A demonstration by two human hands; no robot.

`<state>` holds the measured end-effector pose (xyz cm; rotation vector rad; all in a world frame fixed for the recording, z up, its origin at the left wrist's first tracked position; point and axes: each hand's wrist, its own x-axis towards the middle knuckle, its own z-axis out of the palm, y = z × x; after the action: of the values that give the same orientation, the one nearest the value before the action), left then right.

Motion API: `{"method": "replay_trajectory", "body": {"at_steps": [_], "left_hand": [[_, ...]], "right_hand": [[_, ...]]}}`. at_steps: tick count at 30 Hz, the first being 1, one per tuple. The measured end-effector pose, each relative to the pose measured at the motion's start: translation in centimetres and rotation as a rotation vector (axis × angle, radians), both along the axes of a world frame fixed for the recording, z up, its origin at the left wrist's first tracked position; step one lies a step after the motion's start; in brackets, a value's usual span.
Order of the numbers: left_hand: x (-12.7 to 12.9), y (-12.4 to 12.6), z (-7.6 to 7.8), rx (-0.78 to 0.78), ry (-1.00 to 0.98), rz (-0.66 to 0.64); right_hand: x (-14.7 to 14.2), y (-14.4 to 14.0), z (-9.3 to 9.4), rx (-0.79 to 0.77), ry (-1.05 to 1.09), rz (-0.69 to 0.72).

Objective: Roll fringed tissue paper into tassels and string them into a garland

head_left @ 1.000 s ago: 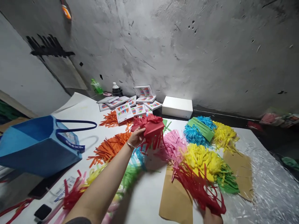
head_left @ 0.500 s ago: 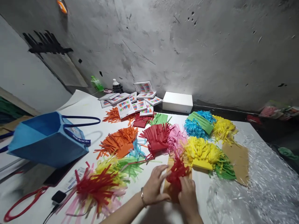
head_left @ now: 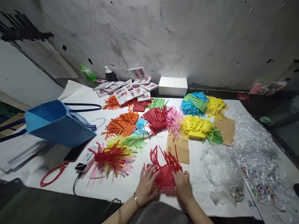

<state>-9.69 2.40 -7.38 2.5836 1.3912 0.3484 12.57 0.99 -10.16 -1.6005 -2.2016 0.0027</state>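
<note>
A sheet of red fringed tissue paper point(head_left: 165, 174) lies low in front of me, its cut strips fanning away toward the far side. My left hand point(head_left: 147, 183), with a bracelet at the wrist, holds its left edge, thumb hidden under the paper. On the opposite edge, my right hand point(head_left: 183, 185) has its fingers curled over the paper. Just beyond is a brown cardboard piece point(head_left: 178, 150). To the left of my hands a red fringed bundle point(head_left: 111, 158) lies on top of yellow and pink strips.
Fringed bundles in orange point(head_left: 121, 123), yellow point(head_left: 196, 127) and other colours cover the table's middle. A blue bag point(head_left: 60, 127) stands left, near red scissors handles point(head_left: 52, 175). Clear plastic wrap point(head_left: 221, 168) fills the right. Printed packs point(head_left: 122, 95) and a white box point(head_left: 173, 86) are at the back.
The red paper has come off the brown cardboard, toward me, and is now spread out between both hands. The view has shifted, showing more of the table's near edge.
</note>
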Motion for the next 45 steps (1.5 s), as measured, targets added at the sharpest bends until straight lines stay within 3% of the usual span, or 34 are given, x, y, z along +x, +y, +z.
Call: {"method": "replay_trajectory", "body": {"at_steps": [3,7,11,14,19,23,28,31,36,41,45], "left_hand": [[2.1,-0.7,-1.7,-0.048,0.002,-0.196],[3.8,0.0,-4.9,0.011,-0.036,-0.161],[1.9,-0.6,-6.3,0.068,-0.064,-0.132],[-0.9,-1.2,-5.3,0.031,-0.056,0.000],[-4.8,-0.6,-2.4,-0.023,0.006,0.235],[-5.2,-0.9,-0.7,0.000,0.049,0.340],[-0.7,-2.4,-0.5,-0.007,0.049,-0.038],[1.6,-2.2,-2.1,0.090,0.010,-0.103],[1.1,-1.6,-4.1,0.163,-0.025,-0.273],[0.2,-1.9,-5.1,0.077,0.043,-0.341],[1.5,-1.8,-6.3,-0.033,0.081,-0.337]], "right_hand": [[-0.6,-1.3,-0.5,-0.038,-0.028,-0.018],[-0.4,-2.0,-2.1,0.088,0.011,0.075],[0.7,-3.1,-4.4,0.153,0.059,0.225],[1.1,-3.8,-4.9,0.109,0.088,0.230],[1.1,-3.2,-3.8,0.050,0.131,0.200],[1.2,-2.1,-3.1,0.046,0.165,0.193],[0.4,-1.7,-2.5,0.041,0.242,0.271],[-0.5,-1.5,-2.3,0.038,0.264,0.292],[-0.9,0.8,-2.5,0.028,0.192,0.118],[3.3,3.6,-1.6,-0.003,0.144,-0.007],[9.1,3.0,-0.2,-0.019,0.093,-0.137]]}}
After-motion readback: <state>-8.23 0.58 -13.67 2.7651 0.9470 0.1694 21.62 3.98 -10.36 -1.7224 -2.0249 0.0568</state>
